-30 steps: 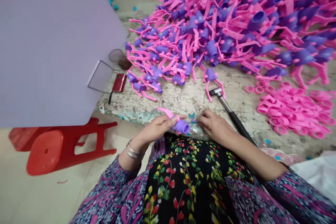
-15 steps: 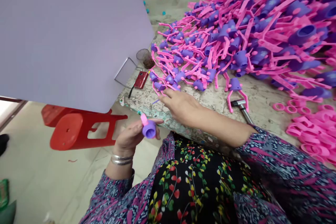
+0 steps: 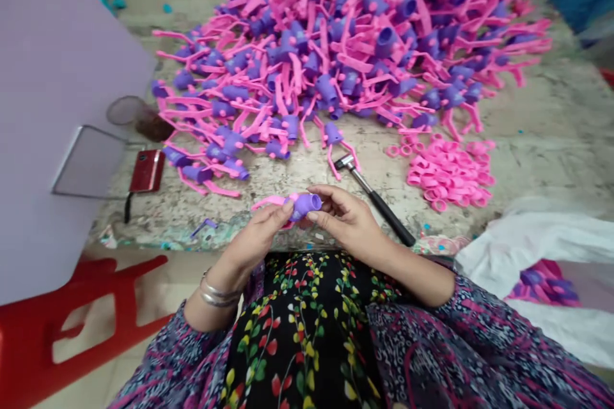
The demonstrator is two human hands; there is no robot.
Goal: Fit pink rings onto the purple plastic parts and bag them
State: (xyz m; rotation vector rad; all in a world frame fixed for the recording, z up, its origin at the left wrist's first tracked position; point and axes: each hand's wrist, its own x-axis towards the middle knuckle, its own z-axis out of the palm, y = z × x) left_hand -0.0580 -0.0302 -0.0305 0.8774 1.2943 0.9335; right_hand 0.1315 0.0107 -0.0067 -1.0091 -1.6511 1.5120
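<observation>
My left hand [image 3: 254, 233] grips a purple plastic cup-shaped piece [image 3: 303, 206] with pink arms, thumb on its side. The piece lies on its side above the table's front edge, its round open end facing right. The fingers and thumb of my right hand [image 3: 352, 220] are curled about that open end; whether they also hold something small is hidden. Just beyond my right hand a hammer [image 3: 381, 201] with a black handle lies on the table, its metal head between the pink arms of another purple piece [image 3: 332, 134].
A large heap of purple-and-pink pieces [image 3: 316, 54] covers the back of the table [image 3: 268, 176]. Pink rings [image 3: 451, 169] are piled at right, near a white bag [image 3: 527, 236]. A red phone-like object [image 3: 146, 170], a lilac board [image 3: 57, 108] and a red stool [image 3: 29, 339] are at left.
The view has swung right. My right hand has come back from the near edge of the heap to the piece in my left hand, which is now raised over the table edge.
</observation>
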